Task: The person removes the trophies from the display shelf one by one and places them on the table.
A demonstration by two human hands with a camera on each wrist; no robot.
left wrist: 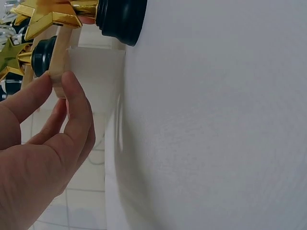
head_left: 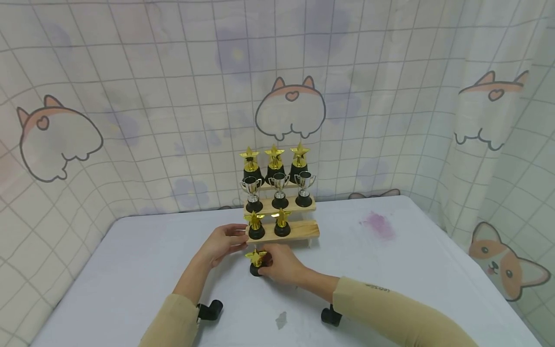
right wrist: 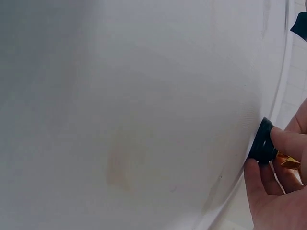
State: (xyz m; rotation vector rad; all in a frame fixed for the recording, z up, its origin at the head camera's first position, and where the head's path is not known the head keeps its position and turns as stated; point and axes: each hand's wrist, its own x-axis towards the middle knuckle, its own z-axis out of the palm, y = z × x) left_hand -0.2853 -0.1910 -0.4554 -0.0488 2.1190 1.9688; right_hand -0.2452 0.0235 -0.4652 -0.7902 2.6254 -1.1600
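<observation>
My right hand (head_left: 284, 265) grips a small gold star trophy (head_left: 256, 258) in front of a tiered wooden display stand (head_left: 305, 230). In the right wrist view, thumb and fingers are around its black base (right wrist: 262, 143), which is at or close to the tabletop. With thumb and fingertips, my left hand (head_left: 223, 243) pinches the left end of the stand's lowest board (left wrist: 59, 62). On that board stand two gold star trophies, one at the left (head_left: 256, 226) and one at the middle (head_left: 282, 224); its right part is bare wood.
Silver cup trophies (head_left: 279, 190) line the middle tier, and larger gold star trophies (head_left: 274, 164) the top one. A white cloth covers the table (head_left: 368, 270), with a pink stain (head_left: 379, 225) at right. Behind hangs a checked curtain (head_left: 173, 120). Black wrist mounts (head_left: 211, 310) sit under both forearms.
</observation>
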